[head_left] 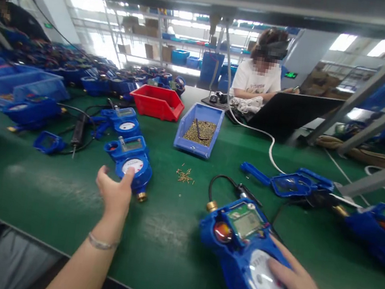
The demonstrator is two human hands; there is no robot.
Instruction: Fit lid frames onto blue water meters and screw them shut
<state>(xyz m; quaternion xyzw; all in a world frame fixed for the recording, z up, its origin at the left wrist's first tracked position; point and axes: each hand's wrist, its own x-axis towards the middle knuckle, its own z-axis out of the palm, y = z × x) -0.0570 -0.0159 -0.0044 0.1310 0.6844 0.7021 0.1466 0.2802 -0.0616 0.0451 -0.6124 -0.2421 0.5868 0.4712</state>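
Observation:
My right hand [301, 286] grips a blue water meter [233, 261] at the lower right, its thumb across the white dial. That meter's top is uncovered, so a small display, a green circuit board and an orange-red round part show. My left hand [115, 188] is spread beside another blue water meter [143, 168] lying on the bench, the thumb over its dial; whether it touches is hard to tell. Behind that one lies a further water meter [126, 122]. Small brass screws [185, 176] are scattered on the green bench between the hands.
A blue bin [194, 152] holds many screws and a bent dark tool; a red bin [155, 102] stands beside it. Electric screwdriver [79, 130] and cables lie left. Blue covers [290, 184] and more meters lie right. A co-worker [258, 79] sits across, behind a black panel [291, 113].

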